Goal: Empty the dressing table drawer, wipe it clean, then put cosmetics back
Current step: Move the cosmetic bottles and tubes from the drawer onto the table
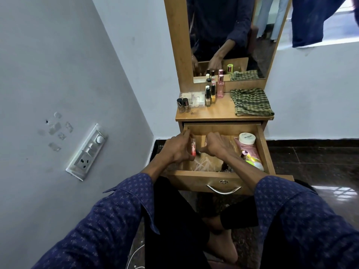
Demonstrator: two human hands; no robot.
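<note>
From the head camera, a pale wooden dressing table drawer (223,131) stands pulled out toward the seated person, its curved metal handle (223,189) facing them. Both hands are inside its left half. The left hand (177,149) is closed around a small red-and-pink cosmetic tube (193,146), which stands roughly upright with its long axis running top to bottom, held above the drawer floor. The right hand (216,145) hangs just beside it, fingers curled narrow with the forefinger and thumb pinched near a small dark item (198,151) that is too hidden to identify; whether it grips that item I cannot tell.

Along the drawer's right wall lie a round white jar (247,138), a pink squeeze tube (248,150) lying lengthwise front to back under the jar, a small bottle with a rose-gold cap (244,153) and a neon yellow-green object (252,163). The right forearm crosses in front of these.

On the wooden worktop (219,112) above stand two nail polish bottles with metallic caps (183,104), a clear flat plastic box (194,100), two taller dark-capped bottles (210,95) and a slim pink spray bottle (220,86), all upright. A folded green checked cloth (251,101) lies on the right. Behind them rises a wood-framed mirror (229,35). A white switch panel (87,152) sits on the left wall.
</note>
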